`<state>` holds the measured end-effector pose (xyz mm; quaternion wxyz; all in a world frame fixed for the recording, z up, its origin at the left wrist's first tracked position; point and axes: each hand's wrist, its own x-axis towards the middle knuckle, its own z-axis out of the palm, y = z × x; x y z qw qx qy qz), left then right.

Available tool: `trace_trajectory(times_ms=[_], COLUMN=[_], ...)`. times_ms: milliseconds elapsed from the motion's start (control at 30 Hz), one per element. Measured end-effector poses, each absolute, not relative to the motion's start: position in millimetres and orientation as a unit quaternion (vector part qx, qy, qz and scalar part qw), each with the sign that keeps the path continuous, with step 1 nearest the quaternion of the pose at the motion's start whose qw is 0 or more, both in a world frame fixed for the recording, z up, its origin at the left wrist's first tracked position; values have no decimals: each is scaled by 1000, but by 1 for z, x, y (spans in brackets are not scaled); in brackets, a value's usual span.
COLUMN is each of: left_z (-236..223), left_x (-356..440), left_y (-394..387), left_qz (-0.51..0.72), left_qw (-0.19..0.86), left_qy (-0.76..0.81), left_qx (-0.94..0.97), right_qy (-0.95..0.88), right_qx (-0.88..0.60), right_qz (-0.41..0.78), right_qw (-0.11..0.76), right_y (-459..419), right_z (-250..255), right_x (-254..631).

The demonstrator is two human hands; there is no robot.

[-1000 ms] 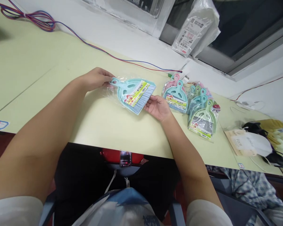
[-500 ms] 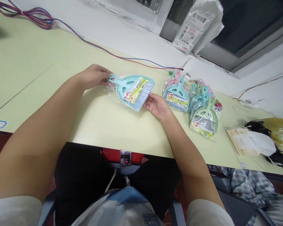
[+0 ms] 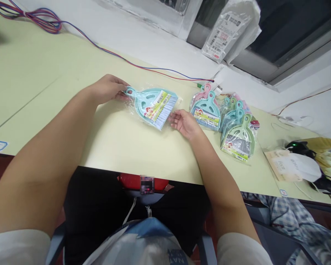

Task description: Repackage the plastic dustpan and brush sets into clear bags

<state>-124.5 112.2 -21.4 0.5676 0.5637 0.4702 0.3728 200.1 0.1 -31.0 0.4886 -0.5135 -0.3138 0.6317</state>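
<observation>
A light blue dustpan and brush set [image 3: 145, 106] in clear plastic wrap lies over the table, its bristles toward the right and a printed card across it. At its handle end, my left hand [image 3: 113, 88] has its fingers closed on the handle and wrap. My right hand [image 3: 184, 124] is beside the bristle end, palm partly up, fingers loosely curled and apart with nothing in them. Whether its fingertips touch the plastic edge is too fine to tell. To the right of that hand lies another wrapped blue dustpan set [image 3: 208, 112], overlapping a pink one [image 3: 202, 95].
Farther right are several more wrapped sets, a green dustpan set [image 3: 238, 141] in front. Red and blue cables [image 3: 110, 53] run along the wall. A paper packet [image 3: 283, 165] and dark straps lie at right. A plastic bag [image 3: 226, 33] hangs by the window.
My right hand's fingers have come off the bristle end of the blue dustpan set. The set has shifted slightly left with my left hand, which keeps its hold.
</observation>
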Motion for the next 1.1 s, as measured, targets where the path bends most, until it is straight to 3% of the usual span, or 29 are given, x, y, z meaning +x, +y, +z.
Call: trace_trajectory(times_ms=[567,767,1100], left_z=[-31,-32,-34], left_x=[-126,-131,-132], left_y=[119,124,124], left_qz=[307,312,302], left_qw=[517,516,510], left_qy=[541,548,549], left_qx=[588,580,589], right_qy=[-395,-405,-409], right_qx=[-688,-695,-665], right_qz=[481,498,515], right_qw=[373,325,354], right_y=[-6,-6,-1], right_z=[-28,-22,-28], right_x=[193,195,179])
